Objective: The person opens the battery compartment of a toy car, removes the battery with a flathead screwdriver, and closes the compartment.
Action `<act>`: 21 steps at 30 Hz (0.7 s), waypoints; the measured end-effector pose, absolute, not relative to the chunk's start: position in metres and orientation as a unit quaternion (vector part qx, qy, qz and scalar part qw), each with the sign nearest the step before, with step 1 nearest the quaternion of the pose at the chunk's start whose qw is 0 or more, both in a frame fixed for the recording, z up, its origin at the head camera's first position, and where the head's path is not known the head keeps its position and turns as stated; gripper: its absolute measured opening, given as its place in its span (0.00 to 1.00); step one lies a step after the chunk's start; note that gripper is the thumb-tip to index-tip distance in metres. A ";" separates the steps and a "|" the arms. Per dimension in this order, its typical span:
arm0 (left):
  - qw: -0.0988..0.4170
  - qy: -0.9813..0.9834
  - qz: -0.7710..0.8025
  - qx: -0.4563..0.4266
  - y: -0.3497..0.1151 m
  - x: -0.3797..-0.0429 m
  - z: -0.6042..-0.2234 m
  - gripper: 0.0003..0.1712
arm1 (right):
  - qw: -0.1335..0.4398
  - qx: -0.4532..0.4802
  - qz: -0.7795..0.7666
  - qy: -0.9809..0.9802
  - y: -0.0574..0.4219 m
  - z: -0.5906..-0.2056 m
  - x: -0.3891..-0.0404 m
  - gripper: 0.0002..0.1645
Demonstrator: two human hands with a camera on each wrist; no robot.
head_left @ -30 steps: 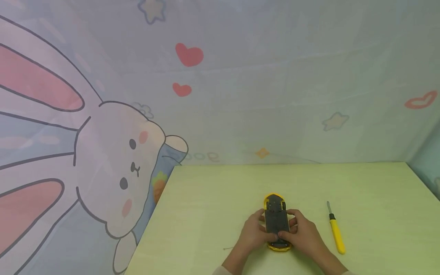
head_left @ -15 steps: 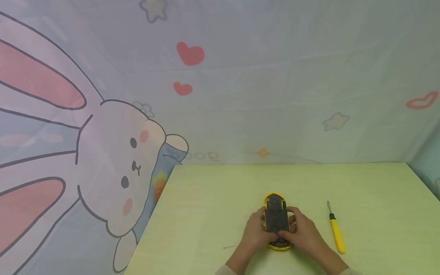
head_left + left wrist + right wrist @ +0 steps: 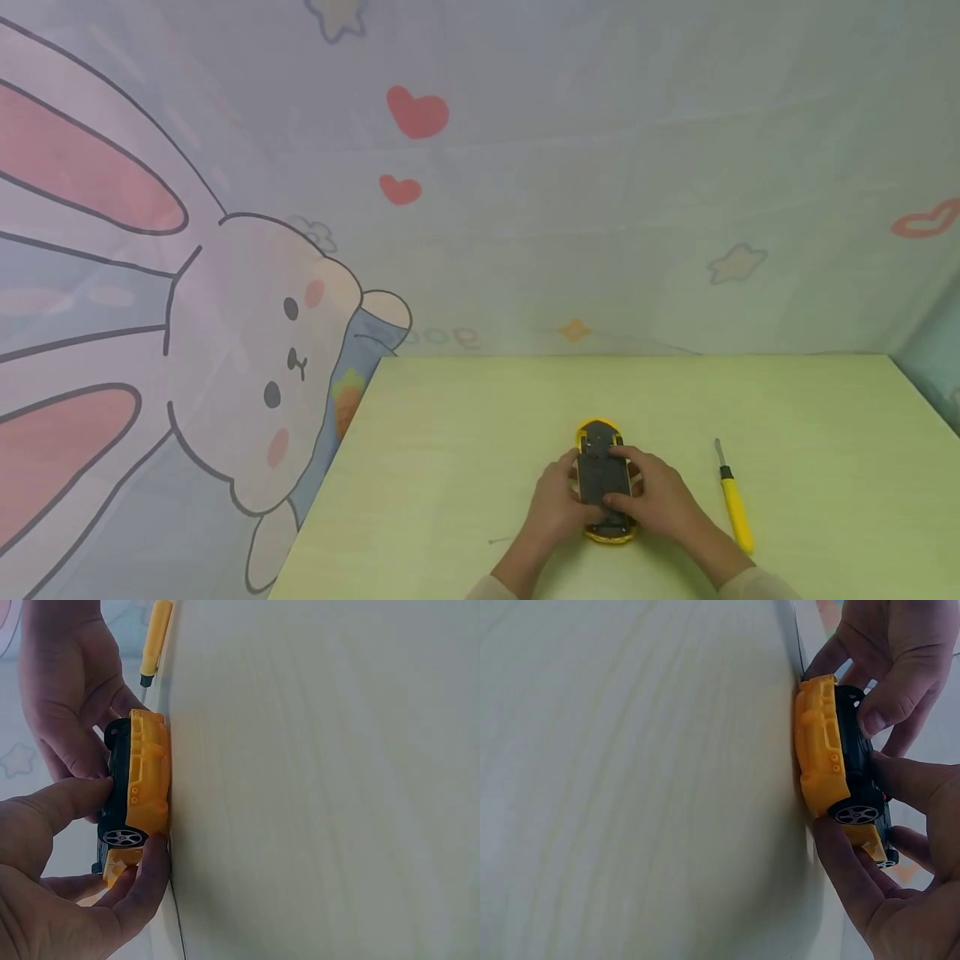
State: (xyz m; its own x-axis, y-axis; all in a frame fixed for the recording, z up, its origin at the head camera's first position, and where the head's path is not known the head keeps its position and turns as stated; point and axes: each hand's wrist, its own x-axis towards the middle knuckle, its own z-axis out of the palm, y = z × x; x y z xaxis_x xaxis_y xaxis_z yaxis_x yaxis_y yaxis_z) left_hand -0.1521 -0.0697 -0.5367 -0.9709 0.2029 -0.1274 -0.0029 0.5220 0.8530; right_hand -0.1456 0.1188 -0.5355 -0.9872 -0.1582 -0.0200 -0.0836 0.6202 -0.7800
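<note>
A yellow toy car lies upside down, its black underside facing up in the head view. My left hand grips its left side, thumb on the underside near the rear and fingers along the yellow body. From the other side my right hand holds it too, thumb on the underside and index finger reaching over the edge near a wheel. Both wrist views show the yellow body low at the tabletop, with a spoked wheel exposed. Some fingertips are hidden behind the car.
To the right lies a screwdriver with a yellow handle, its tip pointing away. A thin metal pin-like piece rests left of the left wrist, partly covered by it. Behind the pale table hangs a printed cloth.
My right index finger has moved from the car's side onto its underside, and the right thumb has shifted slightly forward. My left hand keeps its grip. The car has barely moved.
</note>
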 end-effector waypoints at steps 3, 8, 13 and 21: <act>0.106 0.866 0.484 0.058 -0.070 -0.151 -0.538 0.55 | 0.052 -0.076 -0.428 0.899 0.120 -0.533 -0.147 0.44; 0.106 0.868 0.482 0.056 -0.068 -0.152 -0.540 0.55 | 0.055 -0.088 -0.414 0.904 0.121 -0.528 -0.151 0.38; 0.106 0.868 0.482 0.056 -0.067 -0.152 -0.539 0.56 | 0.056 -0.078 -0.407 0.908 0.121 -0.527 -0.156 0.35; 0.103 0.867 0.485 0.052 -0.067 -0.151 -0.539 0.56 | 0.048 -0.077 -0.421 0.903 0.121 -0.530 -0.158 0.33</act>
State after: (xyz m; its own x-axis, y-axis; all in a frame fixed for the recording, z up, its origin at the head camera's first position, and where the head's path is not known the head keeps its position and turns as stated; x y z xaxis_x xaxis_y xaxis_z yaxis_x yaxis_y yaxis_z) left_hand -0.1512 -0.0674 -0.5388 -0.9733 0.1904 -0.1280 -0.0092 0.5248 0.8512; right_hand -0.1578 0.1207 -0.5300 -0.9836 -0.1791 -0.0218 -0.0985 0.6342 -0.7669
